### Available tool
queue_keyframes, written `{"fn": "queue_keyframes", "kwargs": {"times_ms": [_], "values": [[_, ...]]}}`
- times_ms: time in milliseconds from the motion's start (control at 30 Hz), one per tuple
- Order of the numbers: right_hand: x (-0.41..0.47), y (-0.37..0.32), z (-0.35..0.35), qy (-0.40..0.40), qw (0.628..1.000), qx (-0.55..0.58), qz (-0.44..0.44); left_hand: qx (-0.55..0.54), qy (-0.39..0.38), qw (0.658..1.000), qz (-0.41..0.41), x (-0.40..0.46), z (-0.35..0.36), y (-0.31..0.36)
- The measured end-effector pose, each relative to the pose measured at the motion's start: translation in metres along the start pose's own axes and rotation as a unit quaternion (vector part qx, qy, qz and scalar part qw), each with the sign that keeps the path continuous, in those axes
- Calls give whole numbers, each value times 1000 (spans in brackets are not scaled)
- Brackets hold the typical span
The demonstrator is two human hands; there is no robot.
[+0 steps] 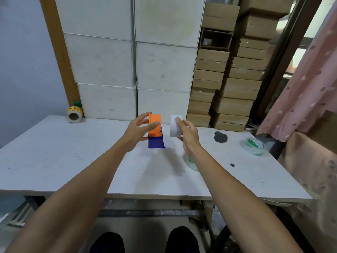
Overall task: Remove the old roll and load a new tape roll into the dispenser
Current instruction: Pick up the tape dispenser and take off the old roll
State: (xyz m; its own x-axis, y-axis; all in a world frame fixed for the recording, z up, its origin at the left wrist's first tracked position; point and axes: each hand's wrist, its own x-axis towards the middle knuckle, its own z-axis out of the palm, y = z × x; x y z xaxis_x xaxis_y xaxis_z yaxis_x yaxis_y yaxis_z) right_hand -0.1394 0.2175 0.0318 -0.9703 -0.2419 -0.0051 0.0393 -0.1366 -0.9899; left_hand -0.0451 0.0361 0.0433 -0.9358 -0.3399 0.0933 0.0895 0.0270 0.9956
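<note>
Dispenser (pixel 156 131), orange above and blue below, is up off the table (pixel 73 161) in my left hand (pixel 135 133), held near the far middle of the desk. I keep it upright and lifted so its side faces the roll coming from the right. My thumb lies across the orange front and my fingers curl round its far edge, a loose clamp, not a tight squeeze.

My right hand (pixel 188 136) holds a white roll (pixel 175 125) just right of the dispenser, apart from it, with a clear gap between. The roll stands on edge, its flat band turned toward me. I pinch it between thumb and fingertips, which press on its rim; the thumb is hidden behind it.

I judge this white one to be the old core or spent roll just out, since two clear green-printed rolls lie on the table, one (pixel 254 146) far right and one (pixel 191 163) under my right wrist, ready for loading.
</note>
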Motion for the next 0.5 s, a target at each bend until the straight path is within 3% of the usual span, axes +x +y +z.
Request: {"fn": "queue_keyframes", "kwargs": {"times_ms": [100,500], "values": [[-3,4,-7,32,993,-110,-42,1,-1,1000,3,1,-1,2],[-11,34,1,-29,907,-405,-109,5,-3,1000,11,3,-6,4]]}}
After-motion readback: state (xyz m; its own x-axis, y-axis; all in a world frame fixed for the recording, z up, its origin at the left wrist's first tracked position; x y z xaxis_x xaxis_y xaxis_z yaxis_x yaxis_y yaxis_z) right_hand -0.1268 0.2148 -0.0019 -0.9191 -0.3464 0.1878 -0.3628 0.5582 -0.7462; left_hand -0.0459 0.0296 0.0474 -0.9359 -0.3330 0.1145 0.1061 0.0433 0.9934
